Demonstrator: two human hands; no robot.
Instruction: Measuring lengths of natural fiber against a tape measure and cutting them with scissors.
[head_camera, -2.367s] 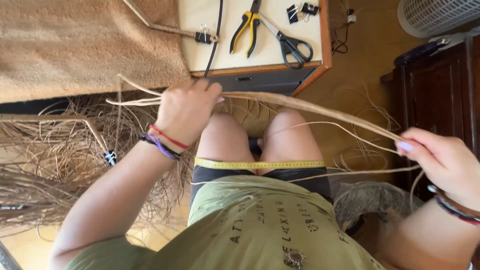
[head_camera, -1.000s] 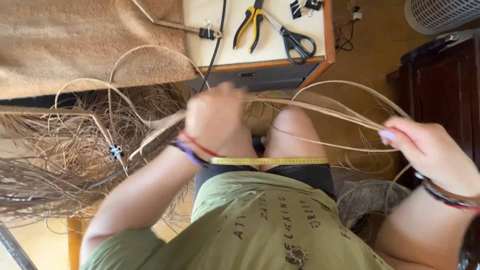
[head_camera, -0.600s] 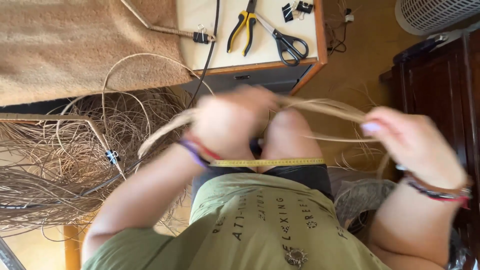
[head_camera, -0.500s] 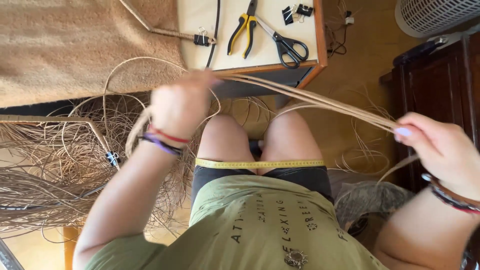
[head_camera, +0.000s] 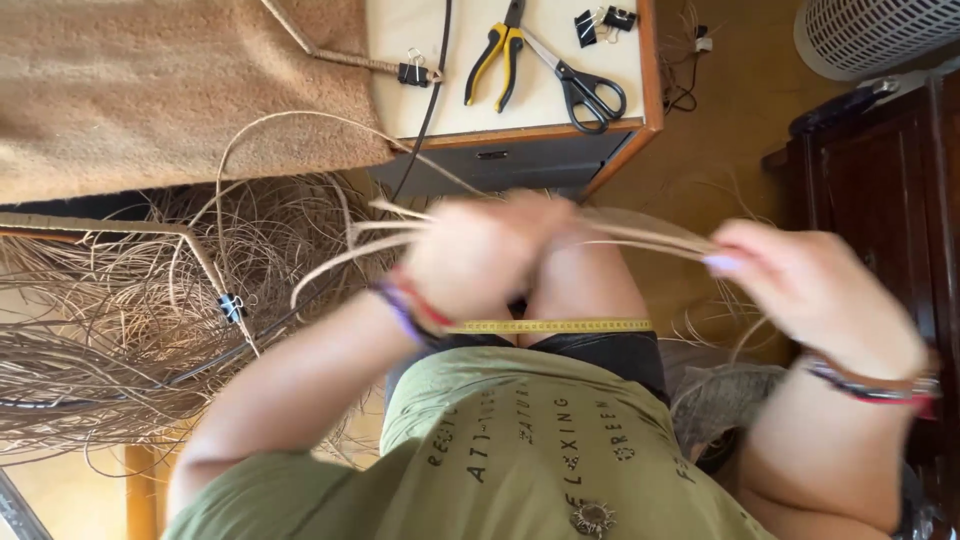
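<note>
Pale straw-coloured fibre strands (head_camera: 640, 232) run across the middle of my view, stretched between both hands above the knees. My left hand (head_camera: 480, 255) is blurred, curled into a fist around one end of the bundle, with loose ends of the strands poking out past it toward the heap on the left; I read it as closed on the fibres, though the blur hides the fingers themselves. My right hand (head_camera: 815, 295) is also blurred, and it pinches the other end of the strands between fingertips and thumb, a painted nail showing at the pinch point. Across my thighs lies a yellow measuring tape (head_camera: 560, 326), just below the left wrist, which wears purple and red bands (head_camera: 405, 308). To the left, a big tangled heap of the same dry fibre (head_camera: 130, 310) covers the floor, with a black binder clip (head_camera: 231, 306) on a thin rod in it. Ahead stands a small table with a cream top (head_camera: 540, 110); on it lie yellow-handled pliers (head_camera: 495, 62) and black-handled scissors (head_camera: 585, 90), touching at their tips, with more black clips (head_camera: 600, 20) near the far edge. A tan woven mat (head_camera: 170, 90) sits beside the table.
</note>
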